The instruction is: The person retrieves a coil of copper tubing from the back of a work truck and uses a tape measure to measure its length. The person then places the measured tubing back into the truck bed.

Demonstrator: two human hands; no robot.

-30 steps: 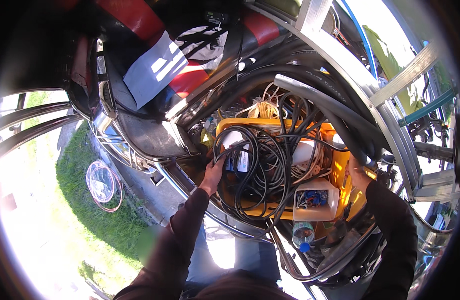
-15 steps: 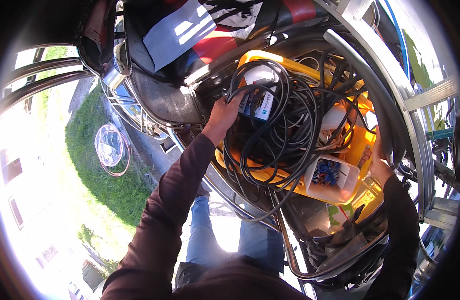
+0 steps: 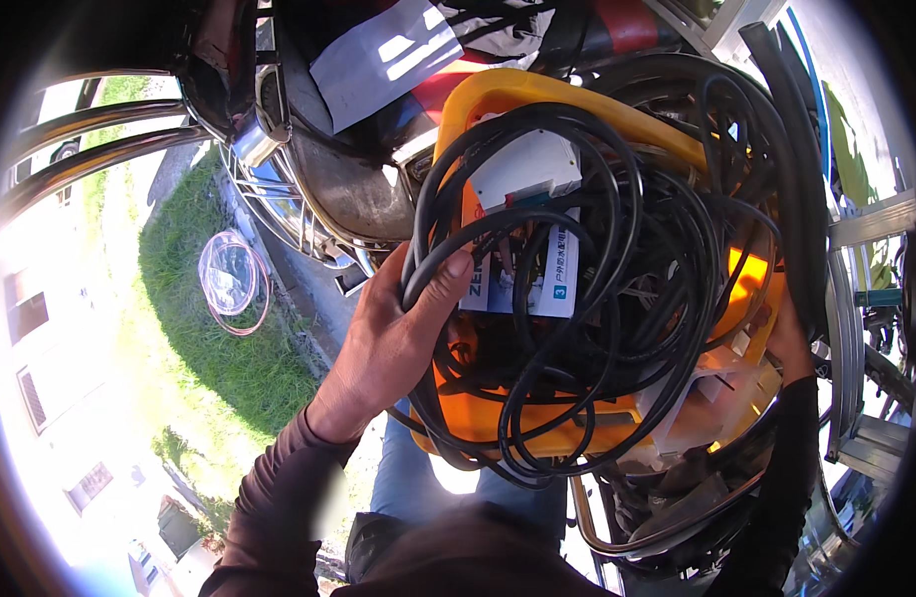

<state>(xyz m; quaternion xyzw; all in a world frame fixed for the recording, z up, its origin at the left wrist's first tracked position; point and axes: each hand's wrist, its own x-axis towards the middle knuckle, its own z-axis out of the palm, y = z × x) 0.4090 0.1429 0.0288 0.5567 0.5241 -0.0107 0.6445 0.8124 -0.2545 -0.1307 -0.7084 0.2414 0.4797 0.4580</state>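
One yellow bin [image 3: 577, 92]: black cables [image 3: 677, 239], white box [image 3: 559, 261]; left grip [image 3: 383, 338] clasps cables; right grip [image 3: 794, 343], can't tell.

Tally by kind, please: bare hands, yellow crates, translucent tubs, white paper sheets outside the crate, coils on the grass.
Bare hands (left hand, right hand): 2
Yellow crate: 1
Translucent tub: 1
White paper sheet: 1
Coil on grass: 1
Total: 6

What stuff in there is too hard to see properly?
In the head view:
Yellow plastic crate: its floor, hidden under black cables.
Printed box: part of its front, behind those cables.
Right hand: fingers mostly hidden by the crate.
Translucent container: contents, unclear through its cloudy wall.
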